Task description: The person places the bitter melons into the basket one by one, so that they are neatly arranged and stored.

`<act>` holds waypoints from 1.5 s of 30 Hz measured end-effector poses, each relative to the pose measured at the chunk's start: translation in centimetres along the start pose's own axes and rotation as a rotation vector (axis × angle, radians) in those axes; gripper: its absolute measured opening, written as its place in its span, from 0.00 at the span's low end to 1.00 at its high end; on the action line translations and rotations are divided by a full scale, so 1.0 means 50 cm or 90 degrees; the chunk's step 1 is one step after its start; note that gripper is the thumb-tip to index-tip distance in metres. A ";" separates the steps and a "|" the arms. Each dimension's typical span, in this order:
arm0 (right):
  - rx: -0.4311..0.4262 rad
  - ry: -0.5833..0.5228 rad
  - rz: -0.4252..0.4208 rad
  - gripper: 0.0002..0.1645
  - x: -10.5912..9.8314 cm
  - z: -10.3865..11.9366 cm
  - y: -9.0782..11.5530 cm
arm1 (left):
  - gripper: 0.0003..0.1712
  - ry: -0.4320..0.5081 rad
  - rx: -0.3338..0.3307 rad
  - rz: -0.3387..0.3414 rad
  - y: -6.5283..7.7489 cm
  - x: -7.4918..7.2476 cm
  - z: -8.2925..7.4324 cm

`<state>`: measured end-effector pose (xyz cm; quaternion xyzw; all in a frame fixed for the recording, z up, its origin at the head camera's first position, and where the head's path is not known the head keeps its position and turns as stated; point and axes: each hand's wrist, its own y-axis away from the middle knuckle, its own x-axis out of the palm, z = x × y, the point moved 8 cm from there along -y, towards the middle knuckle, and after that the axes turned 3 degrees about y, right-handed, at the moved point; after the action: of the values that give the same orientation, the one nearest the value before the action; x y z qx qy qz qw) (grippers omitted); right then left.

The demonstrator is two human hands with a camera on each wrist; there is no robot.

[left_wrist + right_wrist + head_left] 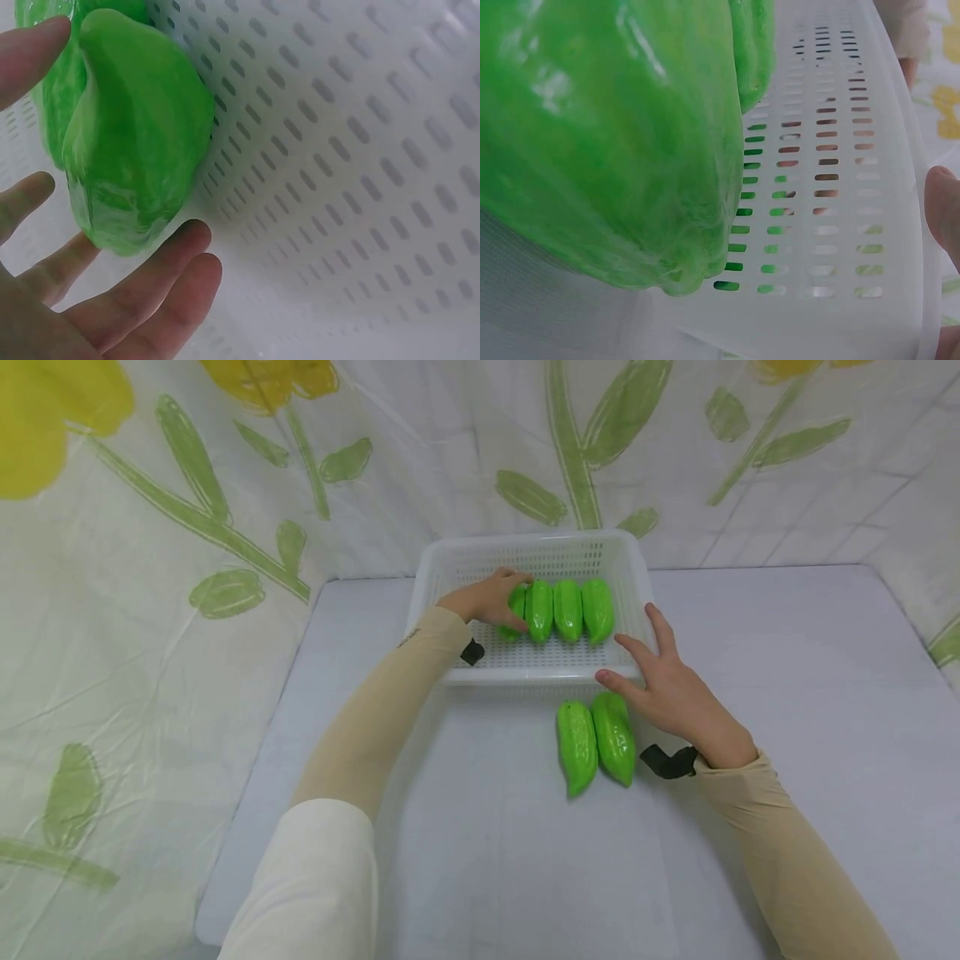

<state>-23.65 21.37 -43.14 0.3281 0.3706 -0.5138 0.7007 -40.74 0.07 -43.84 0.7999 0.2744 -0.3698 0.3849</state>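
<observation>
A white perforated basket (517, 676) stands on the table with several glossy green pepper-like vegetables (567, 610) in a row inside. My left hand (495, 599) reaches into it, its spread fingers around the leftmost green vegetable (142, 135); in the left wrist view the fingers are apart and not closed on it. My right hand (678, 697) is at the basket's near right corner, fingers spread along the rim. In front of the basket, two more green vegetables (577, 748) lie side by side on the table; they loom large in the right wrist view.
The white-covered table (480, 860) extends in front and on both sides of the basket. Behind it hangs a white curtain (450, 460) with yellow flowers and green leaves. Small black pieces (667, 762) show at both wrists.
</observation>
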 end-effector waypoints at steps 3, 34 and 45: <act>-0.001 0.002 -0.002 0.51 -0.001 0.001 0.000 | 0.56 -0.001 0.002 -0.004 0.005 -0.004 0.001; -0.004 0.000 -0.005 0.51 -0.001 0.002 0.002 | 0.47 -0.025 0.179 -0.243 0.289 -0.037 -0.154; -0.007 -0.001 -0.004 0.51 -0.002 0.005 0.002 | 0.38 -0.047 0.328 -0.317 0.376 0.085 -0.246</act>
<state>-23.53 21.25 -42.92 0.3224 0.3739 -0.5142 0.7014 -20.01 0.36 -34.19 0.7652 0.3446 -0.5382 0.0782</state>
